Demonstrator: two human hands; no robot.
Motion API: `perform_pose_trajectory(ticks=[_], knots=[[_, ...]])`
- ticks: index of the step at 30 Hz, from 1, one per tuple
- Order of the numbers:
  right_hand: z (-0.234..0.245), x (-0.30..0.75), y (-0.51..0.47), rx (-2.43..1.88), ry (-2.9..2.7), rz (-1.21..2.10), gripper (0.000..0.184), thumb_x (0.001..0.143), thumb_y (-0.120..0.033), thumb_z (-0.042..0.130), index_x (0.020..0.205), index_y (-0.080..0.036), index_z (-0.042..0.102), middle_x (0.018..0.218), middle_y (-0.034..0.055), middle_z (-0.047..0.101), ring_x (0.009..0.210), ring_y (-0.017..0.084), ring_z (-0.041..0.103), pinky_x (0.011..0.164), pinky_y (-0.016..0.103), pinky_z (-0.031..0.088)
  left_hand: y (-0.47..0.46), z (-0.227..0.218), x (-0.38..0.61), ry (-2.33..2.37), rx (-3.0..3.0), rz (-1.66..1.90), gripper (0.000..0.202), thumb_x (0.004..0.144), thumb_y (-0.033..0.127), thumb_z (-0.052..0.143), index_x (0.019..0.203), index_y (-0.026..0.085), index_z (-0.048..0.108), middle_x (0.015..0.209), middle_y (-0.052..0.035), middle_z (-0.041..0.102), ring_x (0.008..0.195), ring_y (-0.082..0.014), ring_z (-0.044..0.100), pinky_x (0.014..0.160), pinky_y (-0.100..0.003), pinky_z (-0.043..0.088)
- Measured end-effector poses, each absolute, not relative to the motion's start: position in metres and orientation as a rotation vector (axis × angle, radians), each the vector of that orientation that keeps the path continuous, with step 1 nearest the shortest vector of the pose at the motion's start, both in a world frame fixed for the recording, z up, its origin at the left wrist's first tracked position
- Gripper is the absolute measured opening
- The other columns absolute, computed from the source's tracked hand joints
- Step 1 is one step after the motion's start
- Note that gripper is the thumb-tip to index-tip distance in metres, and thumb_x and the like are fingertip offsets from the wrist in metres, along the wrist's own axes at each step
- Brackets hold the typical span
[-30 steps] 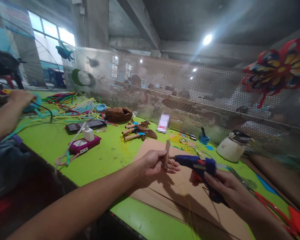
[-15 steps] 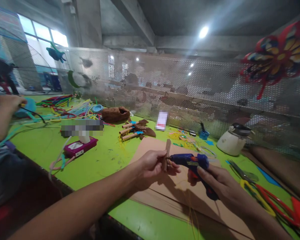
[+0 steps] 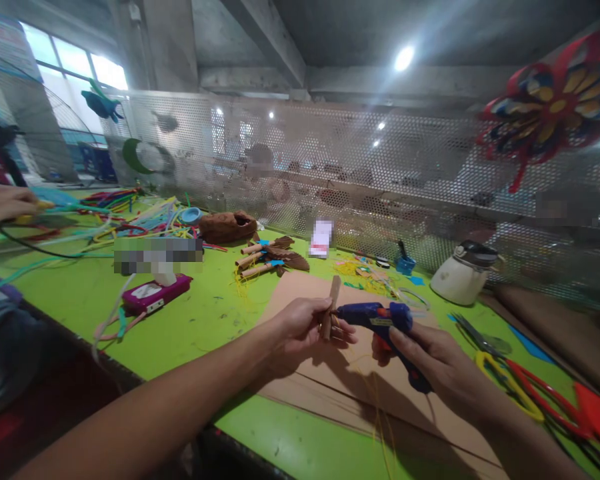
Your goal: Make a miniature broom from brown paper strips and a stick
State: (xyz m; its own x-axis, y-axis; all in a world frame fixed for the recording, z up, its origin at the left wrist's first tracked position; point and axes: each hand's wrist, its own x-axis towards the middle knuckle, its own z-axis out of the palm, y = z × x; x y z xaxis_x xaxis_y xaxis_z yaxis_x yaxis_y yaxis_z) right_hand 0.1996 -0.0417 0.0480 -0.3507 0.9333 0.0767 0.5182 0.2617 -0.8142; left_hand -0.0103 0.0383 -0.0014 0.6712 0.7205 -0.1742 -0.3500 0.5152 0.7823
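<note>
left hand [image 3: 303, 328] is pinching a brown roll [image 3: 335, 291] in its grip above cardboard [image 3: 286, 293], right hand [image 3: 423, 357] is clasping a blue glue gun [image 3: 367, 315], nozzle [image 3: 338, 311] pointing at the roll, scissors [image 3: 473, 332] lying on the green surface [image 3: 220, 343]

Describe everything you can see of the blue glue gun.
The glue gun looks like hard plastic, mostly blue, with orange-red patches and a pale label. The right hand grips its slanting handle; a cord seems to trail from the base. Held above the brown sheet, its barrel is roughly level, the dark nozzle aimed at the brown strip in the left hand; contact is unclear.
</note>
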Motion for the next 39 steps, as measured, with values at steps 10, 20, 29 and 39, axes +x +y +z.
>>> perform_pose_trajectory(ticks=[10,20,29,39], knots=[[0.0508,0.1996,-0.0419,-1.296,-2.030,0.870,0.042,0.092,-0.049,0.036,0.081,-0.016,0.060,0.077,0.0042,0.060,0.060,0.011,0.050,0.052,0.022,0.041,0.0354,0.0006,-0.0086,0.540,0.867,0.691,0.039,0.089,0.026,0.035,0.084,0.002,0.065,0.078,-0.0196,0.067,0.073,-0.0242,0.064,0.075,-0.039,0.045],[0.0497,0.2026,-0.0438,-1.290,-2.043,0.856,0.042,0.092,-0.049,0.037,0.078,-0.016,0.059,0.073,0.0036,0.059,0.057,0.010,0.048,0.049,0.021,0.040,0.0349,0.0023,-0.0083,0.589,0.872,0.664,0.036,0.088,0.026,0.039,0.083,0.001,0.064,0.075,-0.0192,0.067,0.072,-0.0236,0.065,0.072,-0.034,0.045],[0.0517,0.2019,-0.0448,-1.300,-2.063,0.822,0.043,0.092,-0.049,0.037,0.075,-0.017,0.058,0.070,0.0028,0.058,0.057,0.010,0.048,0.050,0.022,0.040,0.0355,0.0004,-0.0088,0.552,0.889,0.642,0.034,0.088,0.027,0.041,0.086,0.001,0.064,0.074,-0.0191,0.066,0.072,-0.0235,0.065,0.072,-0.034,0.046],[0.0530,0.2017,-0.0464,-1.287,-2.087,0.839,0.043,0.092,-0.050,0.036,0.075,-0.016,0.058,0.070,0.0030,0.058,0.056,0.010,0.048,0.049,0.021,0.040,0.0355,-0.0011,-0.0088,0.576,0.824,0.636,0.040,0.089,0.027,0.037,0.083,-0.002,0.065,0.072,-0.0196,0.066,0.070,-0.0230,0.065,0.074,-0.033,0.046]])
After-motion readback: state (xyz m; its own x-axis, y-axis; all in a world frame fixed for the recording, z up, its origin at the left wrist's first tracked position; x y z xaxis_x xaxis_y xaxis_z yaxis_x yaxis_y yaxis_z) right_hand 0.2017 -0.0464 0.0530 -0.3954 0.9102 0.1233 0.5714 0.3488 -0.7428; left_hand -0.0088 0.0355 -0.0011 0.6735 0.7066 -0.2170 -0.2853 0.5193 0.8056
